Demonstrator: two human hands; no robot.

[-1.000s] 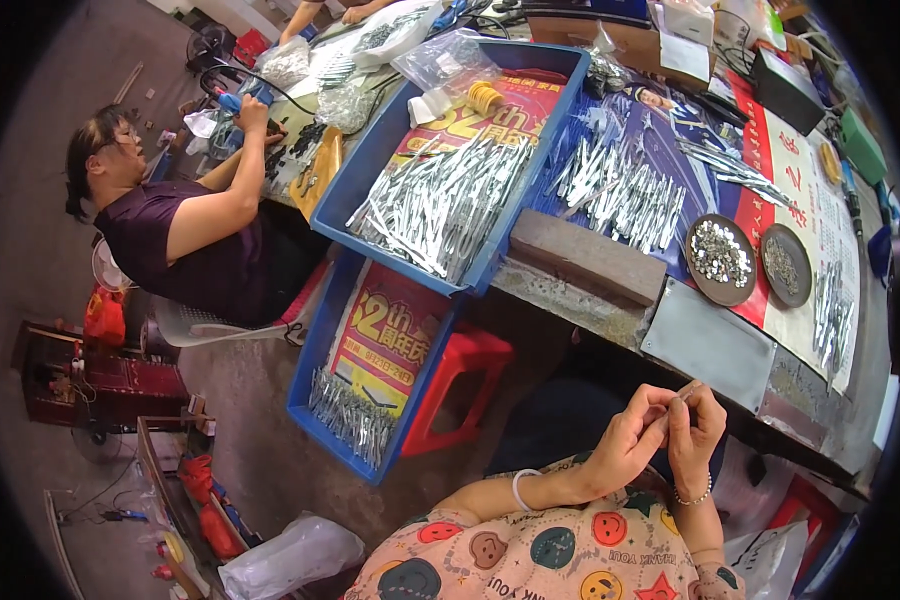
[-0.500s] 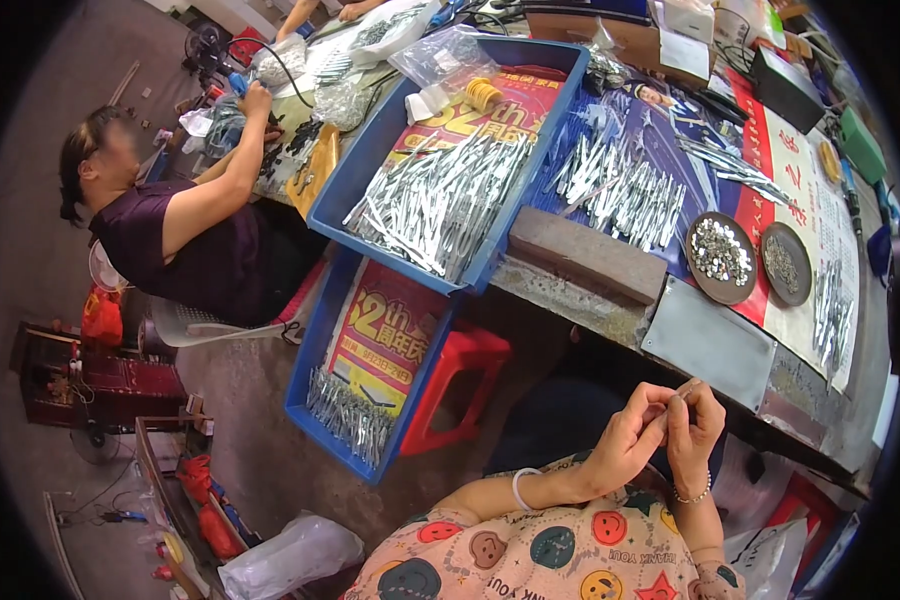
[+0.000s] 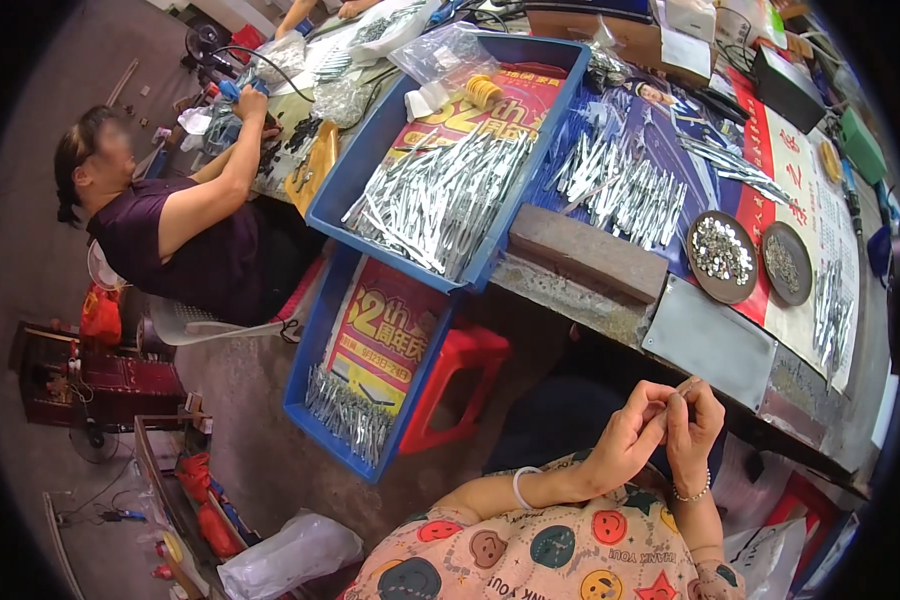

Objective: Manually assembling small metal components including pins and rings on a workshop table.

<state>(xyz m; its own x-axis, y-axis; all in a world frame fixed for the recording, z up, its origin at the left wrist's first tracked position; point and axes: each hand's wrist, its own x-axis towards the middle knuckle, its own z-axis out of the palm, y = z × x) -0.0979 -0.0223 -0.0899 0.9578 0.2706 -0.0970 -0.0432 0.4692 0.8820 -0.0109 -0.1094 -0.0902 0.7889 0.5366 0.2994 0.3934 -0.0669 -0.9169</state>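
My left hand and my right hand meet in front of my chest, below the table's near edge. The fingertips of both are pinched together. Whatever lies between them is too small or hidden to make out. Just beyond my hands a grey metal plate lies at the table edge. Past it stand a round brown dish of small shiny discs and a smaller dish of tiny parts. Slim silver metal strips are spread in a pile on the table.
A large blue tray holds many silver strips; a lower blue tray holds shorter metal pieces beside a red stool. A brown metal bar lies along the table edge. A co-worker sits at the left, handling a blue tool.
My hands stay pinched together with almost no movement. At the left, the co-worker's head and hand have shifted slightly.
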